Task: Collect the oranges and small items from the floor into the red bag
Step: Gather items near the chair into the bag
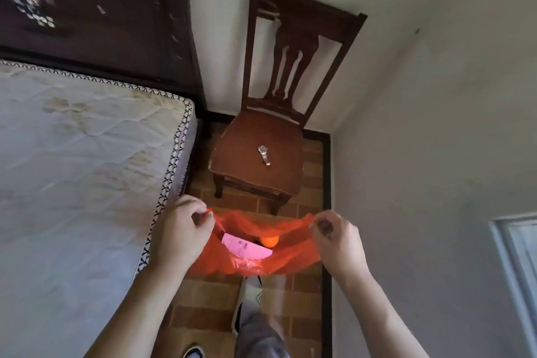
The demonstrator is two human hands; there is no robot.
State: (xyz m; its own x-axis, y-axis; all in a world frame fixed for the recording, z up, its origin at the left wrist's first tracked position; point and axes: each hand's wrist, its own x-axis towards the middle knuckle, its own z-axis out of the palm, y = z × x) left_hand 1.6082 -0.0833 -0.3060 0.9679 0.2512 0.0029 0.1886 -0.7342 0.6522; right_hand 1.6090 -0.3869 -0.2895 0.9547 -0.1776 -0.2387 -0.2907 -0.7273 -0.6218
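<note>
While both forearms reach out below me, I note a grey trouser leg and a light shoe (249, 296) on the brick-patterned floor (203, 302). Just beyond, the red bag (290, 259) hangs stretched between the hands, mouth pulled wide. Left hand (181, 231) pinches the bag's left rim between thumb and curled fingers; right hand (337, 237) pinches the right rim likewise. Inside the bag, between the hands: a pink paper slip (247, 247) lying flat, one orange (269, 240) just beside its far edge. A dark item next to the orange, cannot tell what. Farther on, a wooden chair (261, 171) against the wall, a metal wristwatch (264, 154) lying on its seat. Mattress (81, 160) to the left, dark headboard (96, 14) behind it.
</note>
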